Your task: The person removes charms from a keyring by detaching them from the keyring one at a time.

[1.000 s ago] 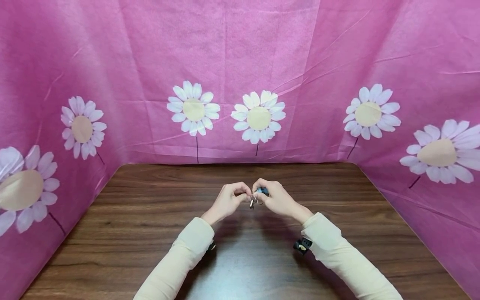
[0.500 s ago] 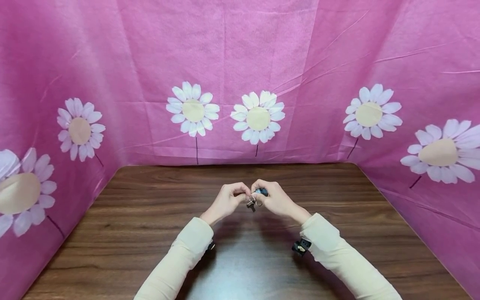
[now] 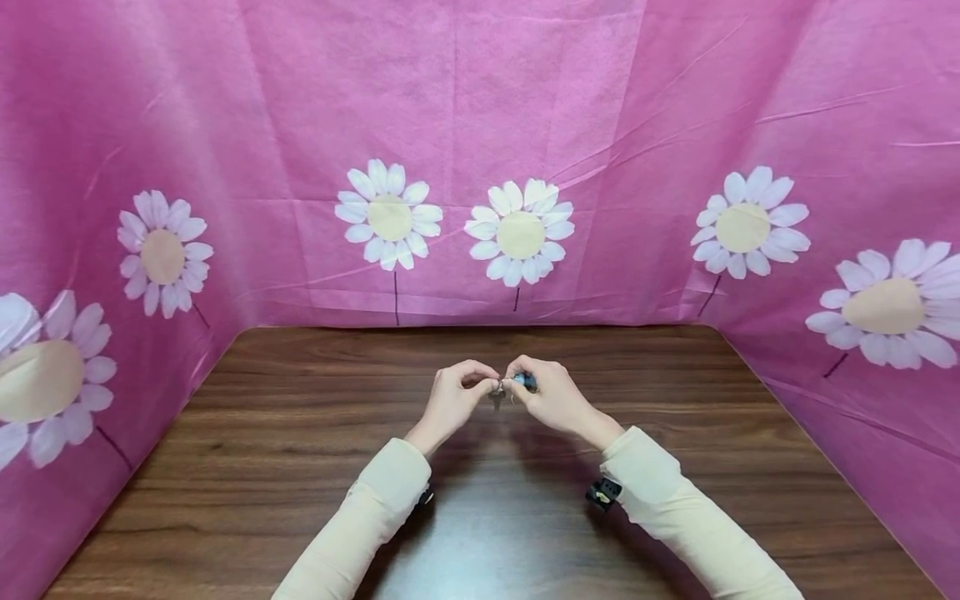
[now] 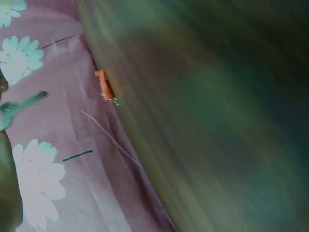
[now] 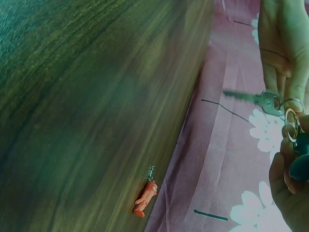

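Key and ring pinched between both hands above the table (image 3: 225, 467).

Left hand (image 3: 453, 398) pinching the key (image 5: 256, 99), right hand (image 3: 551, 396) gripping the ring (image 5: 291, 121) and blue fob (image 3: 527, 382); held level, fingertips close, seemingly to work key along ring. Against half a second ago: key no longer dangling below, now raised between the fingers. Orange charm (image 5: 145, 198) lying at the table's far edge.

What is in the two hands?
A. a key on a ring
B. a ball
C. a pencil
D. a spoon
A: the right wrist view shows a key on a ring, pinched between the left hand and the right hand above the table.
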Motion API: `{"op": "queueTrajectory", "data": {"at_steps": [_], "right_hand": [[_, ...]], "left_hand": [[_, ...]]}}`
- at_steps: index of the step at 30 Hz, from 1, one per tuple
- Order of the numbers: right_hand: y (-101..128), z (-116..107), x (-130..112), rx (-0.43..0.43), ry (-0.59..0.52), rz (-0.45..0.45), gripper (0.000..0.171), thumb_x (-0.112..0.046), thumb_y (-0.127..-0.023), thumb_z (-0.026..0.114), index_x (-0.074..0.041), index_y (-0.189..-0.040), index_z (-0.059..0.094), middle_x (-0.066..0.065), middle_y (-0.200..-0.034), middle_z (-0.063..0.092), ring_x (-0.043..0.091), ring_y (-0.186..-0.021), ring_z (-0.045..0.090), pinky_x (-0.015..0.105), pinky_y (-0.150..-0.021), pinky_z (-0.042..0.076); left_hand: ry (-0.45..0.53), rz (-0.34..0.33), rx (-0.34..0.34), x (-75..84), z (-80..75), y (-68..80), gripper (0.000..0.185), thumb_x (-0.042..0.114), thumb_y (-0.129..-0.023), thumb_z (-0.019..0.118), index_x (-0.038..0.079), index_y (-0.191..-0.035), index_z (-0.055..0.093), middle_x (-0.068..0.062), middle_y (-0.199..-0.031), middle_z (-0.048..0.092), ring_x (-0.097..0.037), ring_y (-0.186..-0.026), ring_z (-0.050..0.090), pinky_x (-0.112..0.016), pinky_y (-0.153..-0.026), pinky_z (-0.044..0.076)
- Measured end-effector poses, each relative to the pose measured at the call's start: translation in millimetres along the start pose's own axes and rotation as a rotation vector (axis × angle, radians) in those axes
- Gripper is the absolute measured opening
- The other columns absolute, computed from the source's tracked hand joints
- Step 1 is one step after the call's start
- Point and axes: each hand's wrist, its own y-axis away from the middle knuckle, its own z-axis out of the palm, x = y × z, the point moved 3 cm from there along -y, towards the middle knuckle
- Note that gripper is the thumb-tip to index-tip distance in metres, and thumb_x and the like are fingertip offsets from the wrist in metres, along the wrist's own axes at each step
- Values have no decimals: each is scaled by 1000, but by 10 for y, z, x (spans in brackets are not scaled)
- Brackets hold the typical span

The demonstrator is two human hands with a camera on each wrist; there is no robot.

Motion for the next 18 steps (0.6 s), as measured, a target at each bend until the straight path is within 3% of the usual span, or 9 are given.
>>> {"op": "queueTrajectory", "data": {"at_steps": [4,10,18], "right_hand": [[-11,-7,-20,52,20,21,6,-13,-84,64,-14,-83,59,-6,-68,62,3,-58,50,21,-55,42],[0,-12,-33,85,13,75,5,-13,-84,65,-13,-83,59,-4,-67,62,4,-56,48,21,-53,40],[-9,-1,-65,63,-21,85,4,-15,-85,64,-13,-84,60,-4,-69,64,3,-58,51,20,-55,42]], "left_hand": [[-70,12,56,35,-25,29,8,11,-79,70,6,-86,70,-5,-80,71,-13,-73,65,-21,-68,51],[-206,-33,52,40,4,46,16,27,-76,74,14,-85,72,3,-84,71,-8,-74,63,-20,-66,49],[-226,-20,56,46,19,10,9,21,-77,72,13,-81,72,1,-80,70,-8,-67,62,-19,-62,48]]}}
